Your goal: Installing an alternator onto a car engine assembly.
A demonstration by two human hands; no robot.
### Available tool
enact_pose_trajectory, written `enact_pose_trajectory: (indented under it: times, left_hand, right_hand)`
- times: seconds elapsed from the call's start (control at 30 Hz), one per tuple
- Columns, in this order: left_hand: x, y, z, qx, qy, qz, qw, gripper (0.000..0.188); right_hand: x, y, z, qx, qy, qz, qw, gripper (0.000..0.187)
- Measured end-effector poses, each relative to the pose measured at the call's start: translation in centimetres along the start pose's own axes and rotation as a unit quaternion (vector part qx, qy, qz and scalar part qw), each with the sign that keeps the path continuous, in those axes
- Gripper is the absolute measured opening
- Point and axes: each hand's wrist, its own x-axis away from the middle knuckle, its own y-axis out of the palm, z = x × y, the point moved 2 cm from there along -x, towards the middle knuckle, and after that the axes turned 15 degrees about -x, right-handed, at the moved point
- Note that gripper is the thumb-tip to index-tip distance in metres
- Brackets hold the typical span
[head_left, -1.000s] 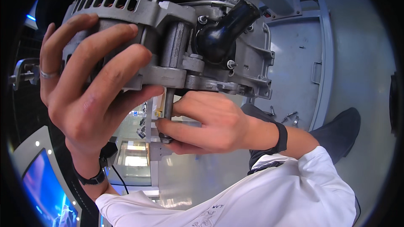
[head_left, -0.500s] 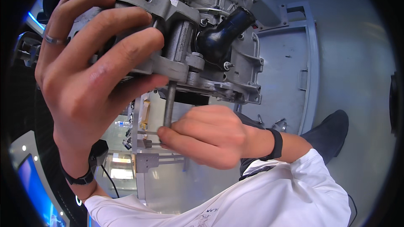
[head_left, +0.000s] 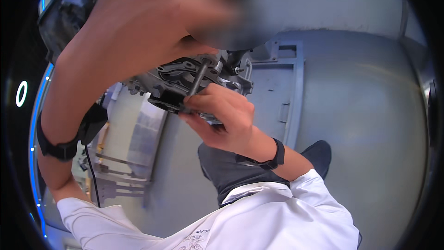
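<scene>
A long grey bolt (head_left: 198, 78) is pinched between the thumb and fingers of my right hand (head_left: 226, 113). It slants upward, with its far end at a round hole in the metal bracket of the engine assembly (head_left: 178, 73); how deep it sits I cannot tell. My left hand (head_left: 157, 16) fills the upper part of the view, close to the camera. Its fingers are smeared by motion. Against them lies a blurred dark grey rounded thing (head_left: 240, 34) whose kind does not show. Together they hide much of the engine.
A metal frame with a panel (head_left: 277, 92) stands beyond the engine to the right. At the lower left is a bench or rack with slotted grey plates (head_left: 115, 190). A black cable (head_left: 92, 176) hangs by my left forearm. Another dark machine part (head_left: 62, 23) is at the upper left.
The view has shifted, and the engine sits higher and is more covered. My left hand has come up closer to the camera, off the silver finned housing it touched. My right hand still grips the bolt.
</scene>
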Motion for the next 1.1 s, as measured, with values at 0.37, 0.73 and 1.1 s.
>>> enact_pose_trajectory:
  times: [0.37, 0.73, 1.1]
  left_hand:
    - [3.7, 1.1, 1.1, 0.065, -0.167, 0.095, 0.979, 0.022]
    - [5.5, 3.8, 3.4, 0.017, -0.251, 0.273, 0.928, 0.016]
    - [6.1, 5.8, 6.8, 0.005, -0.231, 0.281, 0.932, 0.043]
  right_hand:
    - [-0.8, 0.3, -1.7, 0.086, 0.043, 0.002, 0.995, 0.016]
    - [-0.2, -0.4, -2.4, 0.046, 0.158, 0.076, 0.983, 0.023]
    - [-0.2, -0.3, -2.9, 0.174, 0.178, -0.031, 0.968, 0.017]
